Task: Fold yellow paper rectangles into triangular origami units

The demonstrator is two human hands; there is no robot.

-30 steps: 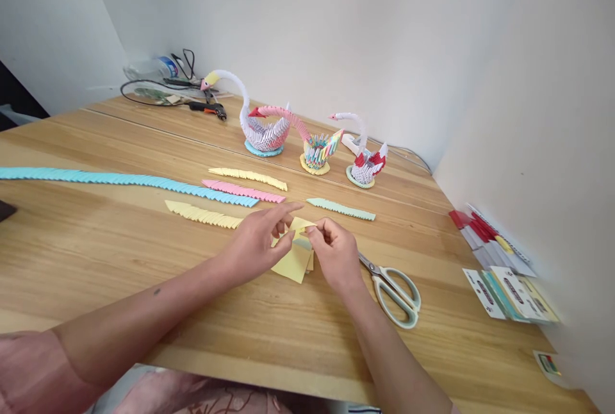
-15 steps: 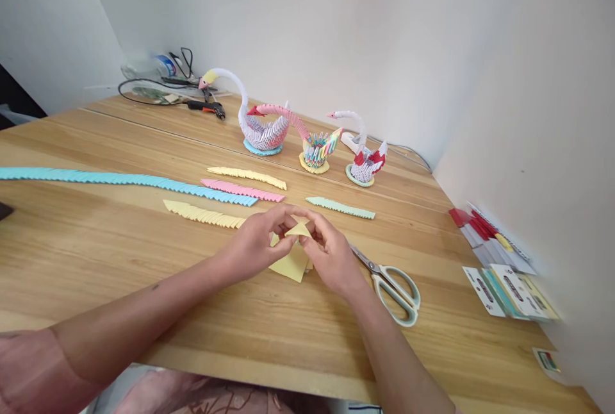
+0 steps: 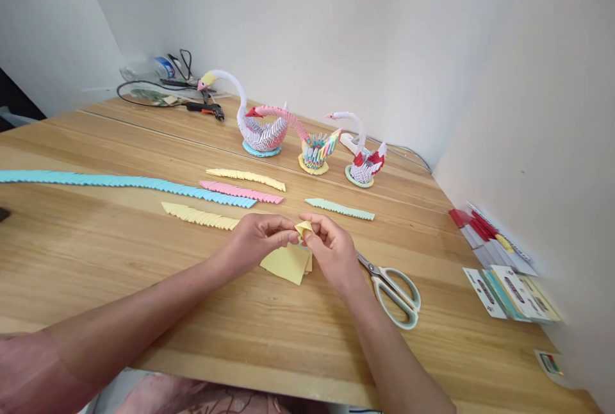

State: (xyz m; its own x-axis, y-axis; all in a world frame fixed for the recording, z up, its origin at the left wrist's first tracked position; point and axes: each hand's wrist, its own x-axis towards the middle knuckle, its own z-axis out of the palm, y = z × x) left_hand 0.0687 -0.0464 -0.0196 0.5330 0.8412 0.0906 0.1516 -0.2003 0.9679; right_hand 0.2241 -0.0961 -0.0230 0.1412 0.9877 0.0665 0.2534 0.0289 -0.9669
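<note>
Between my fingertips is a small folded piece of yellow paper. My left hand pinches its left side with thumb and forefinger. From the other side, my right hand grips it, thumb in front and fingers behind. Flat on the table under my hands lie yellow paper sheets, partly covered. A yellow strip of interlocked folded pieces runs out to the left behind my left hand. Right of my right hand rest scissors with pale green handles.
Pink, long blue, another yellow and green folded strips lie beyond my hands. Three paper swans stand behind, one white-necked. Paper packs lie at right. A glue gun and bottle lie back left.
The yellow piece has gone from a flat triangle to a more folded shape. My left fingers have drawn left and down, no longer meeting my right fingers above it.
</note>
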